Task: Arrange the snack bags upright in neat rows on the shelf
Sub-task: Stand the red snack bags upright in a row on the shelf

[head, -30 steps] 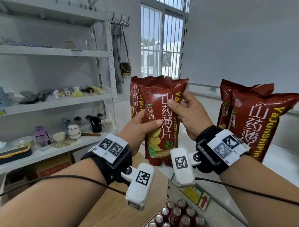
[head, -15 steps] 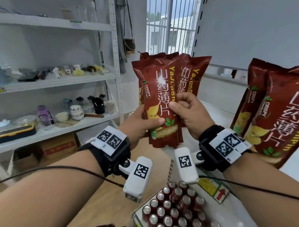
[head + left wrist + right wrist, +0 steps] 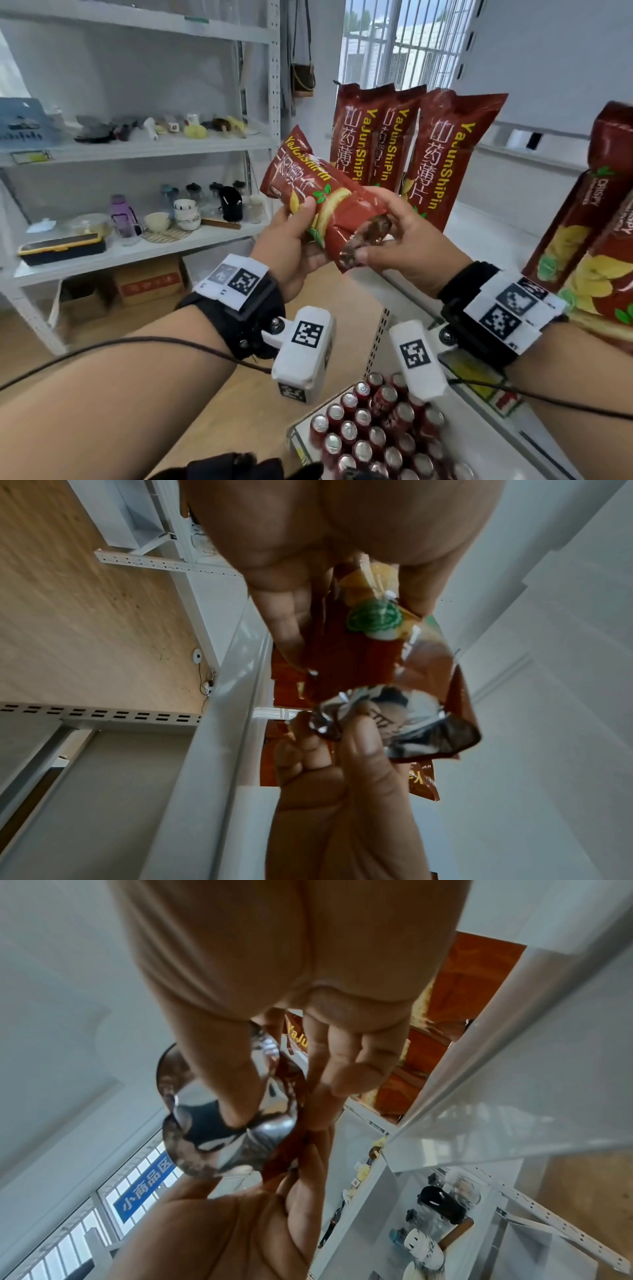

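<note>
Both hands hold one dark red snack bag [image 3: 329, 205], tilted with its top toward the upper left. My left hand [image 3: 305, 226] grips its middle, thumb on the front. My right hand [image 3: 383, 233] pinches the crumpled, shiny bottom end. In the left wrist view the bag [image 3: 369, 653] runs from my left fingers [image 3: 291, 620] down to the right hand [image 3: 342, 777]. In the right wrist view my right thumb [image 3: 232, 1083] presses the shiny end [image 3: 222, 1137]. Three matching bags [image 3: 394, 137] stand upright behind on the white shelf [image 3: 479, 233]. More bags [image 3: 599, 240] stand at the right edge.
Several red drink cans [image 3: 376, 428] fill the shelf level below my wrists. A white metal rack [image 3: 137, 150] at left carries cups, bottles and small items, with cardboard boxes [image 3: 147, 281] under it. A barred window [image 3: 404, 41] lies behind the bags.
The front bag has been drawn away from the others and tipped from upright to slanting left. My right hand has shifted down to its bottom end. The other bags now stand free behind.
</note>
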`<state>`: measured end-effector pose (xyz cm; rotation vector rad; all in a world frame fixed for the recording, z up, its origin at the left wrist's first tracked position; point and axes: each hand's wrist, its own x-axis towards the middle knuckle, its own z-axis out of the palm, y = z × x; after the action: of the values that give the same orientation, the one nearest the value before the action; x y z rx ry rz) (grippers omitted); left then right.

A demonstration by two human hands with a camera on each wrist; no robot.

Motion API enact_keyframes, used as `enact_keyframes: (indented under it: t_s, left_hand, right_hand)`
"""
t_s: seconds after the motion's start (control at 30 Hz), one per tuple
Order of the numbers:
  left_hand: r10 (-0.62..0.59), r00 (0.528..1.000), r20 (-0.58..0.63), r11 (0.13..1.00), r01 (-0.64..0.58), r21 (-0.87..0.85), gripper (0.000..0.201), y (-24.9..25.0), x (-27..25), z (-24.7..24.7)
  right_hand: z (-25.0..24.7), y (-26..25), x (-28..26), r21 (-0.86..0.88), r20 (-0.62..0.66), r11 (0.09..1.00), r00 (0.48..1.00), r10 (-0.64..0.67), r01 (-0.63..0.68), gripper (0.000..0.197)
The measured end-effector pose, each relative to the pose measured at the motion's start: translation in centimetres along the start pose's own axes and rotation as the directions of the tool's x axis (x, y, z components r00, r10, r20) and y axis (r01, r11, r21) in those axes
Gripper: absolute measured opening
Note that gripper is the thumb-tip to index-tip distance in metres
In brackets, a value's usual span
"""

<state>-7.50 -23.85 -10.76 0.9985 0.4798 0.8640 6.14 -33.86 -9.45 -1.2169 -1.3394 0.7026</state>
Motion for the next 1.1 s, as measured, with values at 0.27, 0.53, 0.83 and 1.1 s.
enact_keyframes:
  t_s: [0.27,0.53,0.83,1.1]
  left_hand:
    - [-0.053,0.988,-0.146,0.985,0.076,0.153,0.046,-0.5,-1.2,1.0]
    - [-0.039,0.988,-0.151,0.992,0.057,0.113,0.051,0.1,-3.2,2.3]
    - [0.052,0.989,-0.137,0.994,-0.038,0.101,0.040,-0.4,-5.7,3.4]
    - [0.083,0.989,-0.123,0.963,-0.048,0.264,0.034,0.7,-7.3,4.6]
  right_hand:
    - [-0.7,-0.7,0.1,-0.066,-0.058,0.998,0.998,-0.001,-0.003,0.049]
    - [-0.6,-1.3,-0.2,0.038,-0.020,0.994,0.994,0.104,-0.103,0.023]
    - [0.3,-1.4,-0.4,0.073,0.029,0.977,0.980,0.198,-0.199,0.056]
    - [0.1,-3.0,-0.2,0.246,-0.022,0.958,0.987,0.157,-0.147,0.048]
